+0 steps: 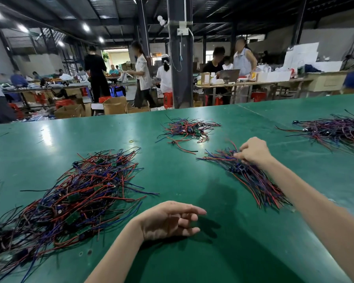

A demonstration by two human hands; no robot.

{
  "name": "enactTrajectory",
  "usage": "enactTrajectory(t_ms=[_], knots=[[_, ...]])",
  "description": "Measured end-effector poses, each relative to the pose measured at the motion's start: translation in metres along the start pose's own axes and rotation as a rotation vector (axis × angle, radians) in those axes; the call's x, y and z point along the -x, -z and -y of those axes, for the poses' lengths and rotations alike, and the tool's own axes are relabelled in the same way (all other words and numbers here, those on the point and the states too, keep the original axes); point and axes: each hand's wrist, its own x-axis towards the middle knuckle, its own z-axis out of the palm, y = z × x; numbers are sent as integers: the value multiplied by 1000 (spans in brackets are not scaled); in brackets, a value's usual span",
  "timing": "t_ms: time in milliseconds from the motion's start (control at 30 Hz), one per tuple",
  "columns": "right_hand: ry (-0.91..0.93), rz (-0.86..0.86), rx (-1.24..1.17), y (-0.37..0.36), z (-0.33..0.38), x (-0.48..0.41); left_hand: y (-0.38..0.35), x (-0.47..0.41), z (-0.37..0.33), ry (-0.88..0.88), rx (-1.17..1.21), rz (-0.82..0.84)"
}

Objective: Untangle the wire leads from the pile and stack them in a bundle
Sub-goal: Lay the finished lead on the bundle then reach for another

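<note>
A big tangled pile of red, blue and black wire leads [70,193] with small green boards lies on the green table [172,172] at the left. To the right lies an aligned bundle of leads [253,180], running from upper left to lower right. My right hand [253,151] rests on the bundle's upper end, its fingers curled onto the wires there. My left hand [170,219] hovers low over the table in the middle, fingers relaxed and holding nothing, just right of the big pile.
A smaller tangle of leads [187,129] lies farther back in the middle, and another pile [339,131] sits at the far right. A yellow rubber band [131,141] lies on the table. Behind the table's far edge people work at benches among cardboard boxes and red stools.
</note>
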Motion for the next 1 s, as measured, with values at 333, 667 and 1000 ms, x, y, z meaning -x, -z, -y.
enactTrajectory(t_ms=[333, 667, 1000], knots=[[-42, -227, 349, -19, -13, 29, -3, 3, 0, -30, 54, -13], [433, -172, 509, -107, 23, 102, -7, 6, 1, -75, 52, -33], [667, -105, 464, -117, 25, 114, -29, 8, 0, -343, 68, -375]])
